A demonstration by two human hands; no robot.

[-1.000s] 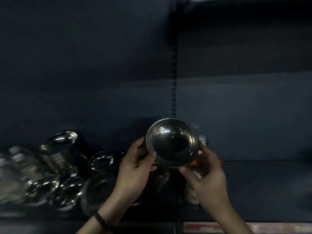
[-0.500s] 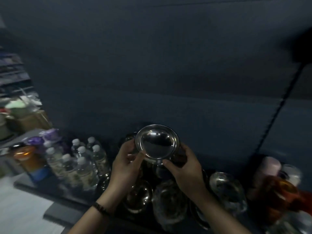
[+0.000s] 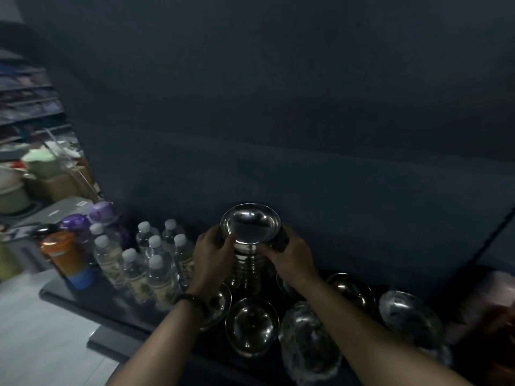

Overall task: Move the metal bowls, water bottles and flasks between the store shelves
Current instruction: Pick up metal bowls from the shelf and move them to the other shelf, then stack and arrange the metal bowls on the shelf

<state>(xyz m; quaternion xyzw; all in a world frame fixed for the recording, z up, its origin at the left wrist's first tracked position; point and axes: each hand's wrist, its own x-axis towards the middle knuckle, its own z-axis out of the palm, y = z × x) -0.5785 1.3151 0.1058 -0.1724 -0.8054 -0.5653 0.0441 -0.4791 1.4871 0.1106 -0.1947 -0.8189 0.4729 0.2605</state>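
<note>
**Item 1.** Shallow round polished steel bowl (image 3: 250,224): mouth up, topmost on a tall stack of nested steel bowls (image 3: 247,267). It stands at the far centre of the dark store shelf (image 3: 69,295). Whether it sits on the stack or is just clear of it cannot be told.

**Item 2.** Left hand (image 3: 211,254): grip curled round the bowl's left side under the rim.

**Item 3.** Right hand (image 3: 292,257): grip curled round the right side, mirroring the left.

**Item 4.** Clear plastic water bottles with white caps (image 3: 152,264): an upright cluster just left of the stack.

**Item 5.** Purple-lidded flasks (image 3: 99,214) and an orange flask (image 3: 65,256): at the shelf's left end.

**Item 6.** Loose open steel bowl (image 3: 252,327) and plastic-wrapped steel bowls (image 3: 309,341): near edge, below the wrists.

**Hazards (judged).**
- The stack is tall and narrow, so a sideways pull on the top bowl could tip it onto the bottles.
- Nested bowls may stick together, lift as a pair, then drop.
- Polished steel could slip from the grip.
- The forearms pass over the loose bowls and could knock them off the near edge.
</note>
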